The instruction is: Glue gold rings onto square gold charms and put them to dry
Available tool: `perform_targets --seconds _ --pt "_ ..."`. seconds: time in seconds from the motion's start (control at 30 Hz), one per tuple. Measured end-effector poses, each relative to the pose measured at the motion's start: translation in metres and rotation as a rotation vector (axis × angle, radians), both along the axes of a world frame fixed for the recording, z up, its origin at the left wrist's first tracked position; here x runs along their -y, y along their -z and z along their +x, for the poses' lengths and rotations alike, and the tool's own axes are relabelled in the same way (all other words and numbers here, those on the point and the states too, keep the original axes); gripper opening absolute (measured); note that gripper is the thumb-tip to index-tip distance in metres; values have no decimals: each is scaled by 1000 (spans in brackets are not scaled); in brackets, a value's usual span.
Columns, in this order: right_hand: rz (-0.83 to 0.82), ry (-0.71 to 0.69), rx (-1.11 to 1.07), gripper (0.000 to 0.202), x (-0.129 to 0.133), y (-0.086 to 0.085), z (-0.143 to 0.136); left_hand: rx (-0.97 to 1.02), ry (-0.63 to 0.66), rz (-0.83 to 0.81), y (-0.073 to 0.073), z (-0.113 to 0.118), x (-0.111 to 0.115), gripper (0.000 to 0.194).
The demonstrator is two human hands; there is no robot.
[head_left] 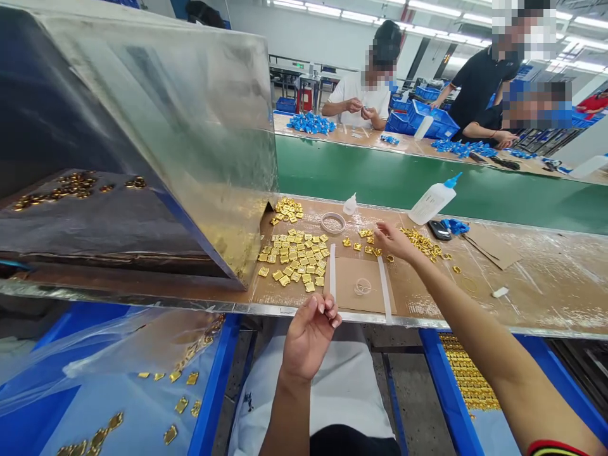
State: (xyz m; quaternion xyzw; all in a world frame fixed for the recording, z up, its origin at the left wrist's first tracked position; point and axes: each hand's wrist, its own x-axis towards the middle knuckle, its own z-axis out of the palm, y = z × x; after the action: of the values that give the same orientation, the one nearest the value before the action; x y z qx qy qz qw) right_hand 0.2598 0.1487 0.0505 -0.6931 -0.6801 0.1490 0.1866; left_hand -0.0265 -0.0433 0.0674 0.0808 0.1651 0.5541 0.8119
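Bench [560, 278] edge runs right behind your left hand [308, 335], thumb and fingertips drawn together; whether they grip anything, I can't tell. Out goes your right hand [396, 240] beside the small gold pieces [369, 249], fingers loosely extended, no telling if they've caught one. The metal hood [209, 158] walls off your left; your roomiest stretch runs right, past a white scrap [500, 292]. Count along: one large bottle [433, 201], one small bottle [350, 204], one round dish [333, 230], one cardboard sheet [349, 272] with two white strips [332, 272]. The gold squares [284, 259], dozens, crowd left of that sheet, too tight to number. Below, plastic film [142, 342] veils part of the left bin [219, 373]; the right bin [439, 373] runs out of frame, partly behind your forearm.
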Motion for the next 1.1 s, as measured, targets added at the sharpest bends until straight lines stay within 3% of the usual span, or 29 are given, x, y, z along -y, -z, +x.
perform_targets --seconds 0.1,0.23,0.47,0.63,0.93,1.1 --pt "95 -2 -44 44 10 19 -8 0 24 -4 0 7 1 36" --pt "173 47 -102 54 6 38 -25 7 52 40 -4 6 4 35" --pt "239 88 -218 60 -8 53 -47 -22 -45 83 -5 -9 4 38" --pt "251 61 -294 55 -19 50 -47 -27 -42 61 -1 -7 0 40" --pt "175 108 -441 40 -104 27 -39 -34 -97 2 13 -9 -17 42" --pt "164 48 -531 23 -122 26 -54 -68 -137 3 17 -15 -23 41"
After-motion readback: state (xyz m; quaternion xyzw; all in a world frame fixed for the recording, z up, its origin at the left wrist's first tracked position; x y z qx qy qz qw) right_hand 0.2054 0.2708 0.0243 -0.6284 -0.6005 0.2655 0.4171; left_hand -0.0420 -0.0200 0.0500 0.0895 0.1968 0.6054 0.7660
